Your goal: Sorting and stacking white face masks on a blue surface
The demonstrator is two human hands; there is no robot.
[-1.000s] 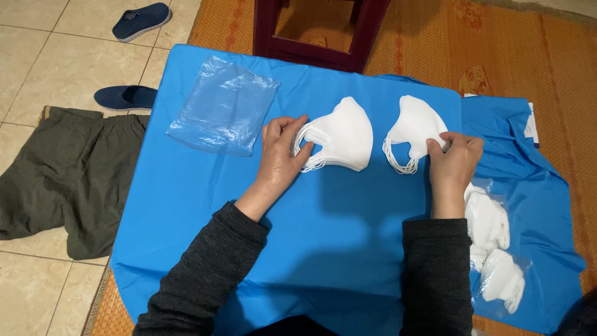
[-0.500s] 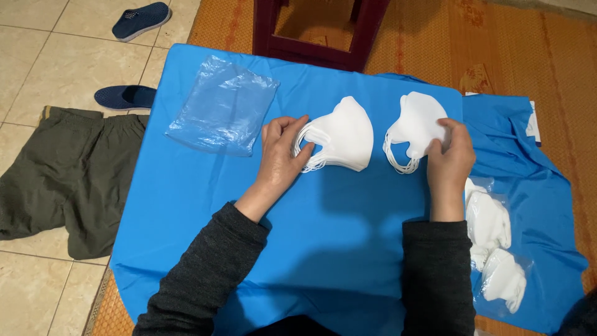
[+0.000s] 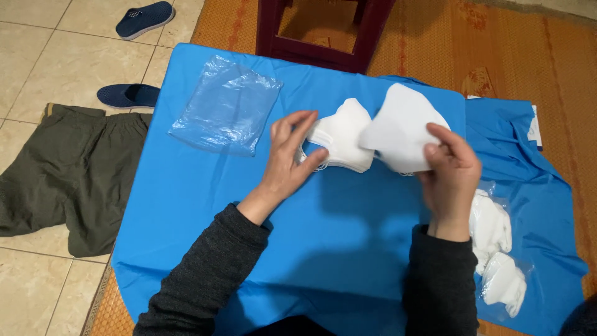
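Observation:
A stack of white face masks (image 3: 343,134) lies on a blue cloth sheet (image 3: 249,205). My left hand (image 3: 289,155) rests on the stack's left edge, fingers spread over the ear loops. My right hand (image 3: 451,171) grips a second stack of white masks (image 3: 401,127) and holds it lifted, tilted over the right side of the first stack. Whether the two stacks touch is hard to tell.
Clear plastic bags (image 3: 227,106) lie at the back left of the sheet. More bagged white masks (image 3: 497,249) sit at the right. A dark red wooden stool (image 3: 323,31) stands behind. Olive trousers (image 3: 59,168) and two blue shoes (image 3: 127,94) lie on the tile floor at left.
My right hand has picked up the right stack of masks and carried it left toward the other stack. My left hand has stayed on the left stack.

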